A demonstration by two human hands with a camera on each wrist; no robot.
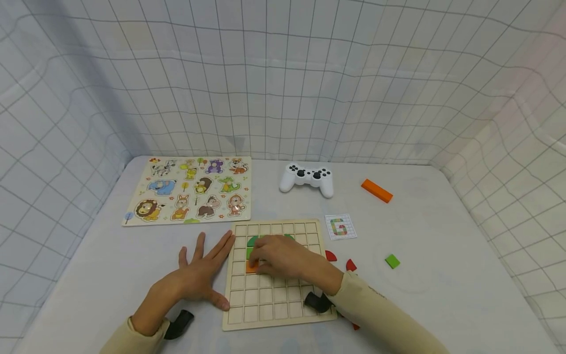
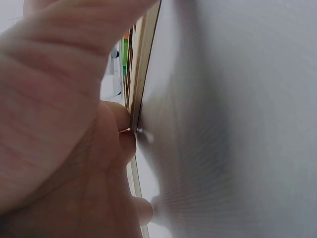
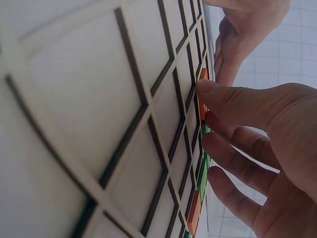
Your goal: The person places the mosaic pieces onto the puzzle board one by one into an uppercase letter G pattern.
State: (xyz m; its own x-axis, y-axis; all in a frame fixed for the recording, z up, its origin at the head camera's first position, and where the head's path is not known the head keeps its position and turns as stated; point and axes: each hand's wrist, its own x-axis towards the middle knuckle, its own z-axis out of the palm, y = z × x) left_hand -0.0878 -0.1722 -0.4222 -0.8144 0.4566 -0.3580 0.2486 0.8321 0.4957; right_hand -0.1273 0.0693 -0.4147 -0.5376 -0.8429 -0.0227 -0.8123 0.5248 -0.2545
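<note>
A wooden grid board (image 1: pixel 266 312) lies on the table. My right hand (image 1: pixel 283 255) is over its left part, thumb and index fingertip at an orange square tile (image 1: pixel 251 267). In the right wrist view the thumb (image 3: pixel 233 99) lies against the orange tile (image 3: pixel 202 106), with the other fingertips beside green tiles (image 3: pixel 203 171). Above it in the head view are a green square (image 1: pixel 249 253) and a dark green rounded tile (image 1: pixel 252 241); the hand partly hides the row. My left hand (image 1: pixel 199 275) rests with spread fingers along the board's left edge.
Right of the board lie a card with a coloured G (image 1: pixel 340 226), red rounded tiles (image 1: pixel 330 256) and a light green square (image 1: pixel 392 261). Behind are an animal puzzle (image 1: pixel 190 189), a white game controller (image 1: pixel 307 180) and an orange block (image 1: pixel 377 191). Grid-patterned curtains surround the table.
</note>
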